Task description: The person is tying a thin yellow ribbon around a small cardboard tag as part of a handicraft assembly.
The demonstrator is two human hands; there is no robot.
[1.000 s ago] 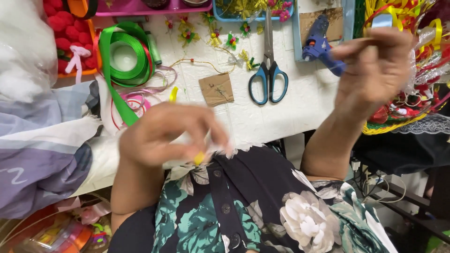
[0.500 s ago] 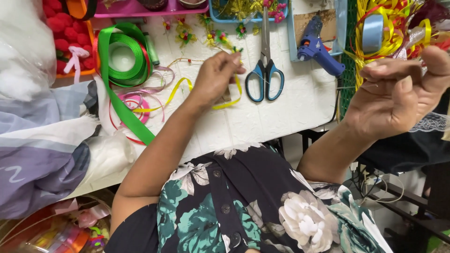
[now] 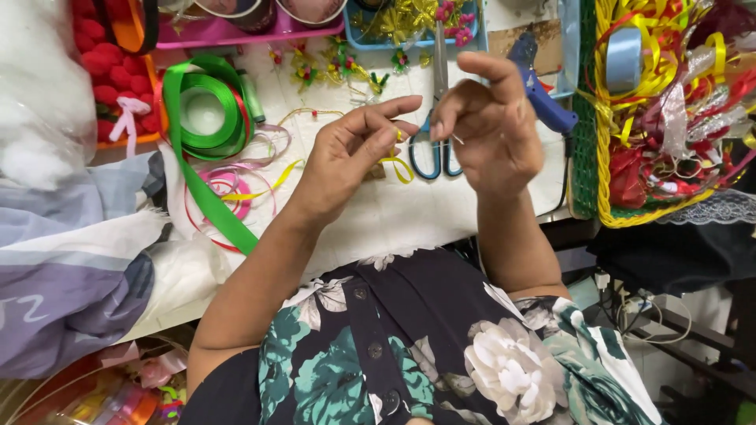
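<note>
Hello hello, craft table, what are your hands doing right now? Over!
Left hand pinching thin yellow ribbon. Right hand close beside it, fingertips pinched, on what I cannot tell. Blue-handled scissors on the table just behind both hands.

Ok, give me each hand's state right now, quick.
Left hand: pinched on the yellow ribbon, other fingers loosely spread.
Right hand: thumb and fingers pinched together; what it holds cannot be told.

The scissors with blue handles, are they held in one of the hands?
No, the scissors lie on the white table behind the left hand and right hand, which pinch a thin yellow ribbon.
</note>
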